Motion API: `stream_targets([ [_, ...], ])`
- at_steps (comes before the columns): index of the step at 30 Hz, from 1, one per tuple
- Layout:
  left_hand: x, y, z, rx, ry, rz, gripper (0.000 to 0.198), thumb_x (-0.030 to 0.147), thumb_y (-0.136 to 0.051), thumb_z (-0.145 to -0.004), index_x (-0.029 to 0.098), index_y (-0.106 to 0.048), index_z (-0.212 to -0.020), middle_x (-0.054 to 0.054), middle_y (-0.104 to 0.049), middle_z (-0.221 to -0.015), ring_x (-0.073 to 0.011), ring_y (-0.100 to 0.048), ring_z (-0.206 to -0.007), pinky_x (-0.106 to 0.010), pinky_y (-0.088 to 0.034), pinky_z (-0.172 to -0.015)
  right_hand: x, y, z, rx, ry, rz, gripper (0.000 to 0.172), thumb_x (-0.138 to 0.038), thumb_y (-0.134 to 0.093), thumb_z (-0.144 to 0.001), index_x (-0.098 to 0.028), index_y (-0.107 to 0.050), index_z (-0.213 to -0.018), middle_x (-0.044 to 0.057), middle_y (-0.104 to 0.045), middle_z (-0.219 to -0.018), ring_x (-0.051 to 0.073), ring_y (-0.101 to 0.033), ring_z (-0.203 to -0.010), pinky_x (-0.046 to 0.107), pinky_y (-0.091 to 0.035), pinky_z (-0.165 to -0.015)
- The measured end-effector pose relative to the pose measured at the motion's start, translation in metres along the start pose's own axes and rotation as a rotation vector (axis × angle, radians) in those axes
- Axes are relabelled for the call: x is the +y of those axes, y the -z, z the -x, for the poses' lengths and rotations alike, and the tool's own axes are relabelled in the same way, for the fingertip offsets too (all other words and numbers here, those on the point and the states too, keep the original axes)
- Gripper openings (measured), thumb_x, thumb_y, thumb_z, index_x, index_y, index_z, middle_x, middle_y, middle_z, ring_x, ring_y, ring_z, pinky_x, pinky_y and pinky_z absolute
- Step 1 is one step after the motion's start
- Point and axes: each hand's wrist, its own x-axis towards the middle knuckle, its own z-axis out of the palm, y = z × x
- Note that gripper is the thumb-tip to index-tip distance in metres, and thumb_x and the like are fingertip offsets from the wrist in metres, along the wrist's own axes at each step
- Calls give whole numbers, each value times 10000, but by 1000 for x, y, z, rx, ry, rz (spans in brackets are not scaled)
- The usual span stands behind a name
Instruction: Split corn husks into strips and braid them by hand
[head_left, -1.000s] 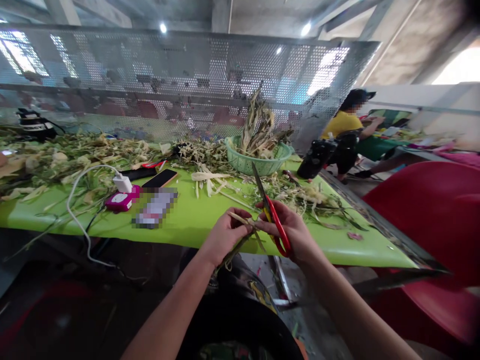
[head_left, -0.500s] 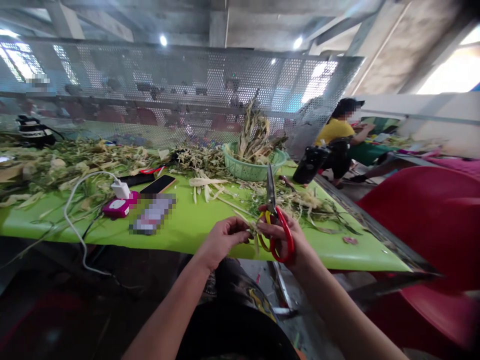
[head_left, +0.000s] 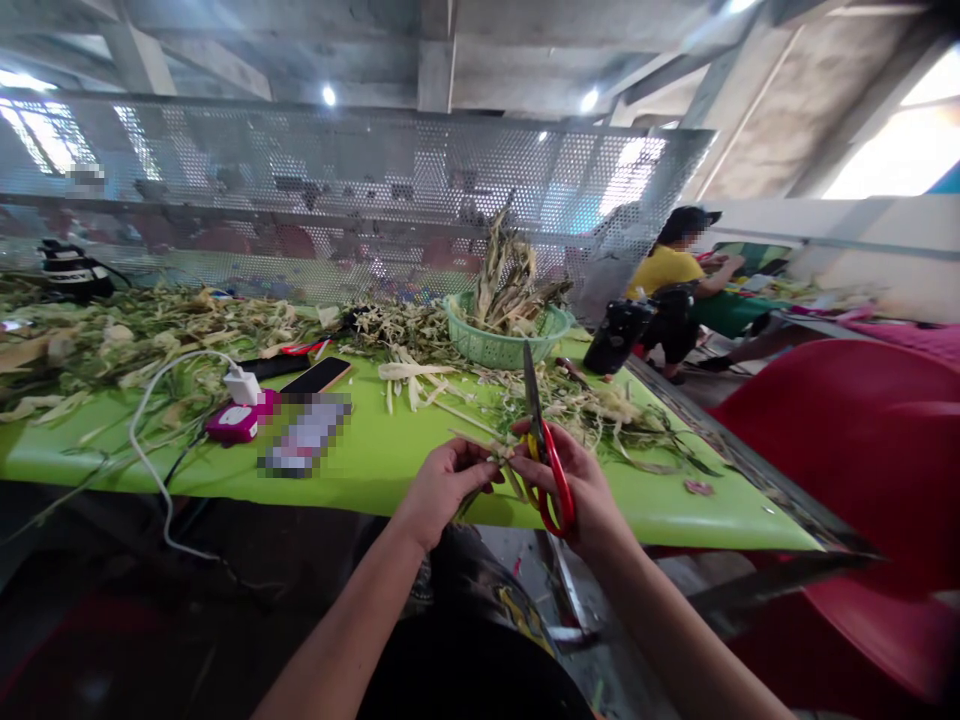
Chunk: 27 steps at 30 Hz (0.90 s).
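Observation:
My left hand (head_left: pixel 450 487) is closed in a pinch on a small bundle of pale dried plant strips (head_left: pixel 501 455), which look like husk. Strip ends stick out on both sides of the fingers. My right hand (head_left: pixel 581 490) is wrapped round a pair of scissors (head_left: pixel 534 395) with red and yellow handles, the blades together and pointing up and away. Its fingertips also touch the right side of the bundle. Both hands are close together just above the front edge of the green-covered table (head_left: pixel 390 455).
A green basket (head_left: pixel 502 345) of dried husks stands behind the hands, beside a black cup (head_left: pixel 619 335). Loose plant strips (head_left: pixel 150 325) cover the left and back. Phones (head_left: pixel 315 377), a pink power strip (head_left: pixel 240 417) with a white cable, a red chair (head_left: pixel 847 420) and a person in yellow (head_left: pixel 667 270) are nearby.
The right hand with the scissors has shifted slightly left, closer to the left hand. More of the bundle's knotted middle shows between the fingertips. The view has tilted up slightly.

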Motion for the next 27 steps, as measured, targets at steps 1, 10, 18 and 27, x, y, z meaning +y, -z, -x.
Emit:
stream_targets([
  [1,-1,0,0,6,-1,-3,313,316,-787,-654,127,-643,-858,-22,-634,-784,-96,-545,-666,-231,-421,-659,1,0,-1,8,6,-5,476,-279,-865,-573,-235,-666,-1003,-9,-650,-793,149,-591,-707,236,-434,-606],
  [10,-8,2,-1,13,-58,-110,333,357,-738,-724,145,-635,-960,-33,-648,-847,-122,-555,-746,-235,-414,-677,3,-1,-3,3,37,-41,498,-248,-864,-571,-233,-650,-1021,-10,-650,-804,161,-606,-747,263,-463,-683],
  [18,-3,-4,0,-44,30,89,295,374,-768,-688,135,-631,-794,14,-555,-698,-75,-479,-628,-213,-356,-608,-1,-1,-4,-31,-18,-96,503,-278,-852,-582,-241,-653,-1042,-6,-645,-792,162,-612,-716,256,-460,-625],
  [27,-7,3,-8,-26,-95,-169,346,385,-775,-677,139,-625,-868,-22,-631,-793,-115,-531,-719,-238,-387,-665,-4,1,-8,-6,75,115,527,-340,-864,-573,-217,-655,-1041,8,-649,-814,165,-599,-743,271,-485,-677],
])
